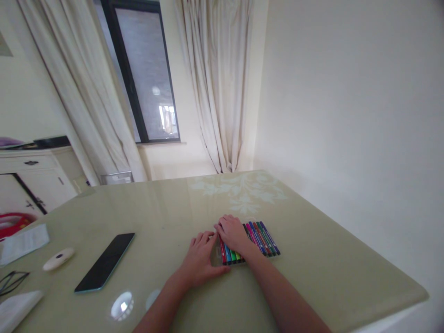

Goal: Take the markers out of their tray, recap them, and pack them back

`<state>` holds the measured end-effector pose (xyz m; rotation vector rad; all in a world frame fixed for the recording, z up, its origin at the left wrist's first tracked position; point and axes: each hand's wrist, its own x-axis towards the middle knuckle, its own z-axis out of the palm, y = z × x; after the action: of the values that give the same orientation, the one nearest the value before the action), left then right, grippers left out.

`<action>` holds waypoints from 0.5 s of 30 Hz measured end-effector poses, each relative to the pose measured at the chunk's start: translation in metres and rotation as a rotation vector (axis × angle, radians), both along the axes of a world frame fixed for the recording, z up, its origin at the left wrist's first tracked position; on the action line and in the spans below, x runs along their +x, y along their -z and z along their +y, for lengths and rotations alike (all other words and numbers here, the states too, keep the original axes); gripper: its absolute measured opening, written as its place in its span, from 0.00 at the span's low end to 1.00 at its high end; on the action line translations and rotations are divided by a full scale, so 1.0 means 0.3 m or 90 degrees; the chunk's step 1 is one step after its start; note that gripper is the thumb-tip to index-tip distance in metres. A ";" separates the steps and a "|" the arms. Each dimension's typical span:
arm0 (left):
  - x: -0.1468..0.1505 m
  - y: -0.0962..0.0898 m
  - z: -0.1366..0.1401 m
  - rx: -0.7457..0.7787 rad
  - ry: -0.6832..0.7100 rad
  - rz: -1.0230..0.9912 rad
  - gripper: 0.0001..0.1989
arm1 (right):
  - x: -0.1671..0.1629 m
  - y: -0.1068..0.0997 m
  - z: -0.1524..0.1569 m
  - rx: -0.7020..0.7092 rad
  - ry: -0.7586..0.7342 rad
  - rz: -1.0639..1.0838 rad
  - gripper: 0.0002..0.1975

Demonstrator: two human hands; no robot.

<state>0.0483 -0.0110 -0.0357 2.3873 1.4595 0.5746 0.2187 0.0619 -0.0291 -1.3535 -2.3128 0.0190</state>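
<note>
A flat row of coloured felt-tip pens [262, 238] lies in a clear plastic case [218, 254] on the table. My left hand [199, 262] is at the case's left end, thumb stretched along the near edge and fingers apart from it, by the far left corner. Over the left half of the pens lies my right hand [234, 233], palm down. Its fingers are bent together near the far left corner, close to the left fingertips. Whatever those right fingertips touch is hidden. Several pen ends with dark caps show below the right hand.
To the left lie a black-screened phone [106, 262], a small white oval device [58, 259], dark-framed glasses [13, 282] and a pale sheet [26, 243]. The table [156, 208] has its right edge near a white wall [354, 115]. Curtains [222, 83] hang behind.
</note>
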 end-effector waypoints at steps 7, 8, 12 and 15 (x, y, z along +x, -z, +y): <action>0.000 -0.007 -0.001 -0.009 0.001 0.016 0.52 | 0.019 0.010 0.014 -0.030 -0.004 0.164 0.11; 0.000 -0.006 -0.001 -0.009 0.002 0.016 0.52 | 0.020 0.013 0.017 -0.031 -0.005 0.187 0.10; 0.002 -0.009 -0.004 -0.001 -0.001 0.021 0.52 | 0.023 0.016 0.027 -0.033 -0.022 0.220 0.10; 0.006 -0.021 -0.009 -0.003 -0.007 0.037 0.53 | 0.026 0.006 0.029 -0.025 -0.038 0.250 0.12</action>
<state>0.0501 -0.0136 -0.0294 2.4124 1.4958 0.5075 0.2264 0.0707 -0.0308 -1.1766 -2.0272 0.3222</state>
